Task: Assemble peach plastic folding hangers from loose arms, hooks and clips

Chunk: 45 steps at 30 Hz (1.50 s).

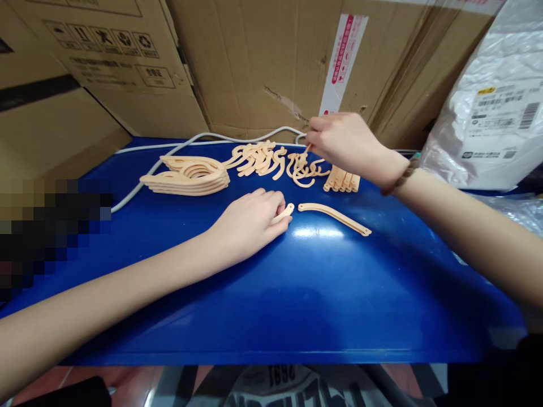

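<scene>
My left hand (250,223) rests low over the blue table, its thumb and fingers closed round a peach plastic hanger arm (288,210); only the arm's rounded, holed end shows. Just right of it lies a separate curved hanger arm (333,213). My right hand (345,138) is over a small heap of peach plastic hooks (302,176). Its fingers pinch a thin peach piece, apparently a hook, whose upper end the fingers hide. Right of the heap, partly below my right wrist, is a row of straight-looking hanger arms (343,181).
Stacked peach hanger pieces (186,183) lie at the table's left, near a pile of curved pieces (258,158). A white cable (199,137) runs along the back. Cardboard boxes (254,68) wall the rear and left; a white plastic-wrapped parcel (487,124) stands at right.
</scene>
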### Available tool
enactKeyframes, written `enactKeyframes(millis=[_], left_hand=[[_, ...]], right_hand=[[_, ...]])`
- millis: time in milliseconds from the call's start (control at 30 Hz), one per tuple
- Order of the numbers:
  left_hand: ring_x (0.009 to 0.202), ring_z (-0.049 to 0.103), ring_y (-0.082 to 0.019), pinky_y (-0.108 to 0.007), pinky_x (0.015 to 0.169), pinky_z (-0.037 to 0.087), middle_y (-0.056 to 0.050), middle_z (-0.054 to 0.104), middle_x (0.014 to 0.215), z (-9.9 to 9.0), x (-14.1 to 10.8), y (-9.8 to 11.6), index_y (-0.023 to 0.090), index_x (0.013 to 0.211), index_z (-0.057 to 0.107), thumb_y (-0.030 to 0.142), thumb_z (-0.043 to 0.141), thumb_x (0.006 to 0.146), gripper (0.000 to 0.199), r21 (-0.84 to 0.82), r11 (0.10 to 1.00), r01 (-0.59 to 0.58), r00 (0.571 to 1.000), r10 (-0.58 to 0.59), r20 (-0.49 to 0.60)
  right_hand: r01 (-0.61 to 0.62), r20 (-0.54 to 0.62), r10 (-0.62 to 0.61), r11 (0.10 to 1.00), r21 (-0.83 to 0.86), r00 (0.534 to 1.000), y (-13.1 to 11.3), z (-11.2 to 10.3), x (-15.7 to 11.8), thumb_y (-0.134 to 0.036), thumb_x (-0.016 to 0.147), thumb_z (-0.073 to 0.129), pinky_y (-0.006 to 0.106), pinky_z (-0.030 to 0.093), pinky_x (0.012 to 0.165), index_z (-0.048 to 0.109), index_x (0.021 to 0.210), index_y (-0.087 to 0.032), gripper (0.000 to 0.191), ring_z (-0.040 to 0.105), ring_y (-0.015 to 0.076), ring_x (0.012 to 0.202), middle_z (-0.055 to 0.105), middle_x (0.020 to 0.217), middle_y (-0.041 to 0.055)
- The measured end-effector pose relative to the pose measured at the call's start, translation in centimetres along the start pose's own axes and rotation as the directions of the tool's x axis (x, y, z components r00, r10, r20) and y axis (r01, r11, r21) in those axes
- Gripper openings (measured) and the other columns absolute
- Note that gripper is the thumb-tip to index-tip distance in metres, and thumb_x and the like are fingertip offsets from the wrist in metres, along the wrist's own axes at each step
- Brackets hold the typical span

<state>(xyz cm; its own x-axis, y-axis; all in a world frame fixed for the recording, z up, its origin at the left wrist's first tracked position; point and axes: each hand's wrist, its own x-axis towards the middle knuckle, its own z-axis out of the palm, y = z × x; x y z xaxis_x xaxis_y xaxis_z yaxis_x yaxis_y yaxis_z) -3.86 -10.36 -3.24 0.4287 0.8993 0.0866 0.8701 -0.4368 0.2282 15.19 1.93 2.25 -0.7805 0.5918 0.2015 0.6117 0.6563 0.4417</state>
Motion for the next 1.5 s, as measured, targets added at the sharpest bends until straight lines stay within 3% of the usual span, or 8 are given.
enactKeyframes(millis=[133, 333, 533, 867, 967, 1067, 1267, 1500], left_hand=[[0.071, 0.06, -0.02, -0.029, 0.059, 0.041, -0.004, 0.062, 0.082, 0.2, -0.2, 0.1, 0.02, 0.085, 0.046, 0.03, 0.045, 0.097, 0.016, -0.027, 0.999, 0.024, 1.0, -0.025, -0.014], [0.061, 0.065, -0.02, -0.028, 0.051, 0.036, -0.003, 0.065, 0.081, 0.9, -0.5, 0.1, 0.019, 0.104, 0.04, 0.03, 0.036, 0.1, 0.012, 0.005, 0.999, 0.051, 0.998, -0.05, -0.034], [0.069, 0.068, -0.021, -0.026, 0.051, 0.036, -0.004, 0.067, 0.086, 1.4, -0.8, -0.2, 0.02, 0.103, 0.042, 0.033, 0.043, 0.098, 0.014, 0.107, 0.989, -0.099, 0.993, 0.106, -0.06], [0.059, 0.062, -0.019, -0.025, 0.051, 0.029, 0.001, 0.065, 0.079, 1.1, -1.4, -0.6, 0.021, 0.104, 0.044, 0.046, 0.052, 0.095, 0.028, 0.019, 0.993, -0.117, 0.988, 0.118, -0.104], [0.056, 0.059, -0.018, -0.025, 0.05, 0.024, 0.001, 0.064, 0.073, 1.2, -1.7, 0.0, 0.02, 0.092, 0.049, 0.059, 0.055, 0.089, 0.04, 0.059, 0.985, -0.161, 0.981, 0.166, -0.1], [0.061, 0.06, -0.017, -0.026, 0.051, 0.024, 0.001, 0.064, 0.072, 1.4, -1.9, 0.4, 0.02, 0.082, 0.051, 0.047, 0.05, 0.096, 0.03, 0.055, 0.974, -0.22, 0.969, 0.224, -0.103], [0.067, 0.065, -0.019, -0.027, 0.053, 0.026, 0.001, 0.069, 0.078, 1.7, -1.3, -0.2, 0.021, 0.084, 0.056, 0.036, 0.048, 0.098, 0.023, 0.041, 0.985, -0.169, 0.983, 0.171, -0.073], [0.072, 0.066, -0.021, -0.028, 0.058, 0.033, 0.001, 0.069, 0.086, 1.3, -1.0, -0.6, 0.021, 0.114, 0.049, 0.041, 0.044, 0.099, 0.026, -0.116, 0.993, -0.015, 0.996, 0.004, -0.093]], right_hand=[[-0.213, -0.016, 0.231, 0.919, 0.333, 0.973, -1.1, -0.9, -2.6, -0.039, 0.098, 0.046, 0.031, 0.037, 0.069, 0.071, 0.094, -0.018, 0.033, 0.061, 0.0207, 0.079, 0.071, 0.088, 0.0077], [-0.198, 0.033, 0.24, 0.706, 0.68, 0.97, -4.5, 0.4, -6.8, -0.035, 0.098, 0.049, 0.026, 0.041, 0.066, 0.068, 0.078, -0.016, 0.034, 0.062, 0.0144, 0.065, 0.07, 0.072, 0.0041], [-0.297, 0.198, 0.323, 0.295, 0.908, 0.926, -6.4, 0.7, -7.2, -0.049, 0.094, 0.055, 0.023, 0.042, 0.053, 0.066, 0.069, -0.014, 0.045, 0.055, 0.0099, 0.049, 0.064, 0.058, 0.0016], [-0.34, 0.442, 0.362, -0.312, 0.887, 0.821, -7.2, 2.5, -7.1, -0.043, 0.087, 0.068, 0.019, 0.049, 0.046, 0.072, 0.083, -0.012, 0.032, 0.056, 0.0071, 0.047, 0.069, 0.072, 0.0043], [-0.351, 0.476, 0.403, -0.346, 0.87, 0.782, -7.4, 2.2, -7.1, -0.038, 0.091, 0.064, 0.017, 0.047, 0.045, 0.072, 0.087, -0.012, 0.027, 0.057, 0.0063, 0.046, 0.068, 0.071, 0.0032], [-0.381, 0.519, 0.383, -0.381, 0.842, 0.764, -7.3, 1.7, -7.1, -0.033, 0.094, 0.06, 0.017, 0.048, 0.047, 0.073, 0.087, -0.012, 0.025, 0.056, 0.0055, 0.047, 0.068, 0.073, 0.0034], [-0.36, 0.483, 0.302, -0.381, 0.852, 0.822, -6.6, 1.6, -7.3, -0.033, 0.085, 0.071, 0.016, 0.048, 0.055, 0.075, 0.09, -0.014, 0.02, 0.055, 0.0059, 0.059, 0.071, 0.083, 0.0044], [-0.298, 0.412, 0.304, -0.356, 0.886, 0.859, -6.4, 2.1, -7.5, -0.035, 0.082, 0.073, 0.018, 0.045, 0.057, 0.077, 0.092, -0.017, 0.021, 0.055, 0.0074, 0.068, 0.071, 0.091, 0.0036]])
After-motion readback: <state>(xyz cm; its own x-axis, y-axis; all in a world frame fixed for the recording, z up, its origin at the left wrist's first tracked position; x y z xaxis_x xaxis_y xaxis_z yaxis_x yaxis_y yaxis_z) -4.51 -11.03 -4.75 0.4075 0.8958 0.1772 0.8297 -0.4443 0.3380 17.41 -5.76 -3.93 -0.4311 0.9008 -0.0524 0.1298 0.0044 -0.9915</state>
